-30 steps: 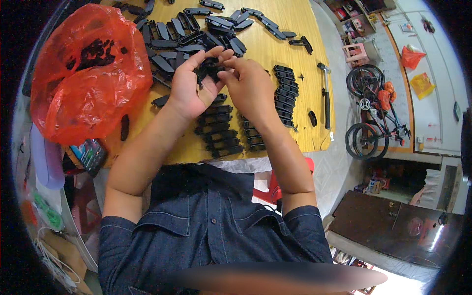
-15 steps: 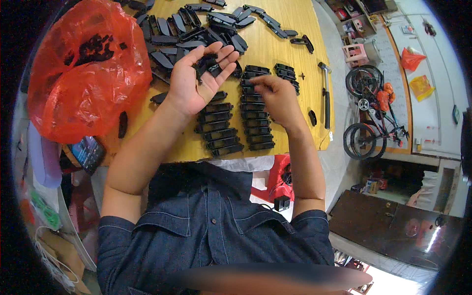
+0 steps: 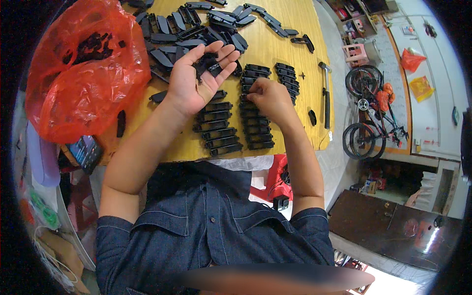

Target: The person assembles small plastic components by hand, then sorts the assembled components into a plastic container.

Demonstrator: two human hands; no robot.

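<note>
My left hand (image 3: pixel 186 91) is turned palm up, its fingers half curled around several small black plastic pieces (image 3: pixel 209 65). Over the middle column of long black plastic housings (image 3: pixel 258 130), my right hand (image 3: pixel 273 101) has thumb and fingertips pinched together at one housing. Whatever sits between those fingertips is hidden. A second column of housings (image 3: pixel 219 133) lies to the left, below my left wrist. To the right is a shorter column of the same housings (image 3: pixel 287 78).
Loose dark housings (image 3: pixel 196 32) are heaped at the back of the wooden table (image 3: pixel 307 137). A red plastic bag (image 3: pixel 93 98) holding black pieces bulges at the left. Along the right edge lies a hammer (image 3: pixel 327 93), with a single black piece (image 3: pixel 312 117) beside it.
My right hand has come slightly nearer along the middle column, its fingertips now at a lower housing. My left hand stays almost still with the small pieces.
</note>
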